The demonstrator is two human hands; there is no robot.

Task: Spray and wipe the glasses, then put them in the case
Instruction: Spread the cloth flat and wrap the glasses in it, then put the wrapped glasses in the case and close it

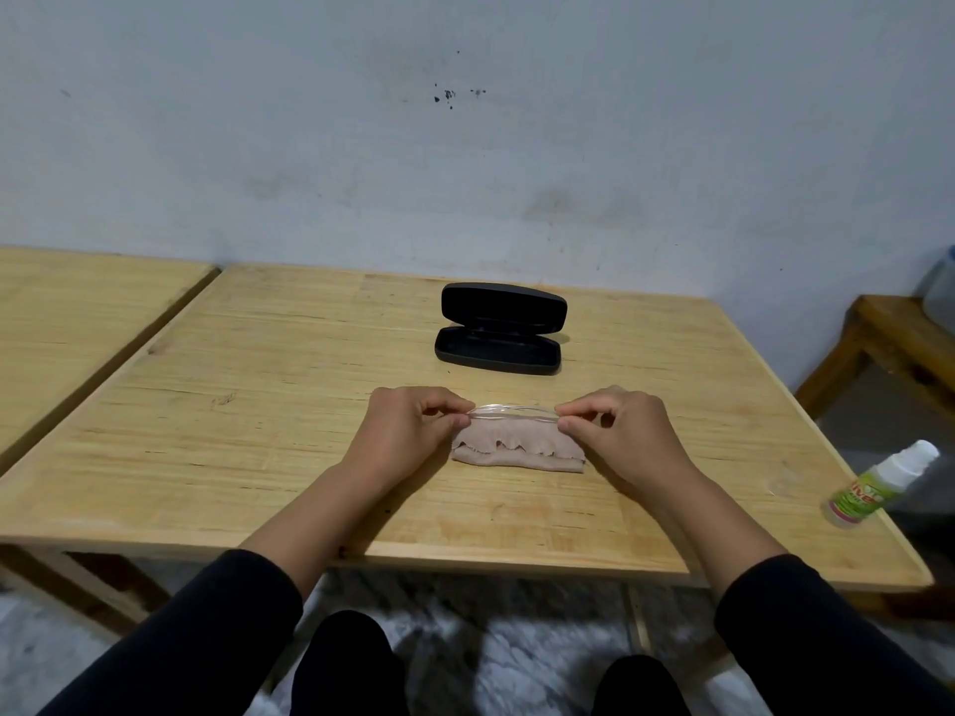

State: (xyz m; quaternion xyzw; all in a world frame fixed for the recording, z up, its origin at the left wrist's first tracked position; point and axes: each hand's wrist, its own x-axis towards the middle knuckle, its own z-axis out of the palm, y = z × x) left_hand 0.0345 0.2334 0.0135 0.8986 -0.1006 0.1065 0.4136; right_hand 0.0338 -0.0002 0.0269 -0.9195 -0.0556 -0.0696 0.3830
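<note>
Clear-framed glasses are held level just above the middle of the wooden table. My left hand pinches their left end and my right hand pinches their right end. Directly under and in front of the glasses lies a folded beige cloth. A black glasses case stands open farther back, its lid tilted up, and I see nothing inside it. A small spray bottle with a white cap and green label lies on its side at the table's right edge.
A second wooden table adjoins on the left. A wooden stool or bench stands at the right by the wall. The wall rises right behind the table. My knees show below the near edge.
</note>
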